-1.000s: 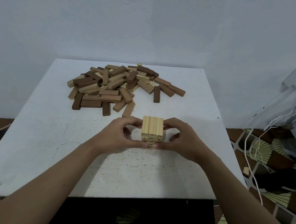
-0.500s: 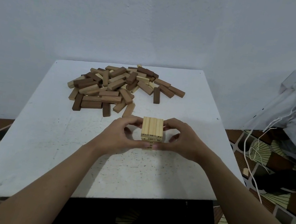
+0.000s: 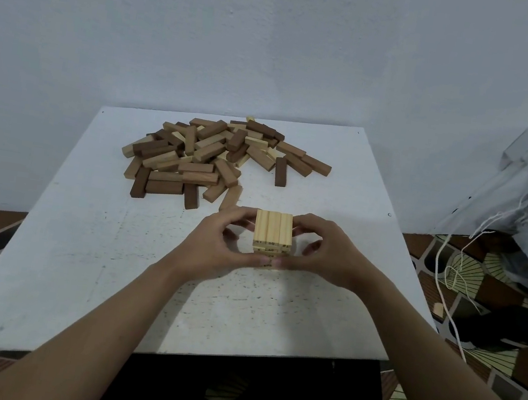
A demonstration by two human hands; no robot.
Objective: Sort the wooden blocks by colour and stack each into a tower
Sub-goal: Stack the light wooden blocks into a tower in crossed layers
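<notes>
Seen from the head camera, a person's two hands frame a short tower of pale wooden blocks [image 3: 272, 235] standing near the middle of a white table [image 3: 76, 257]. The left hand [image 3: 219, 248] curls round the tower's left side and the right hand [image 3: 322, 256] round its right, fingers bent along the far edge and both thumbs meeting at the base of the near face, so the stack is gripped between them. The top layer shows three light blocks laid side by side, with small printed marks on the ends below. Behind the tower, toward the wall, a loose pile of mixed blocks [image 3: 214, 158] in dark, mid and pale brown lies unsorted. To the right, a white cord [image 3: 449, 279] trails over a patterned floor [image 3: 473, 351].
</notes>
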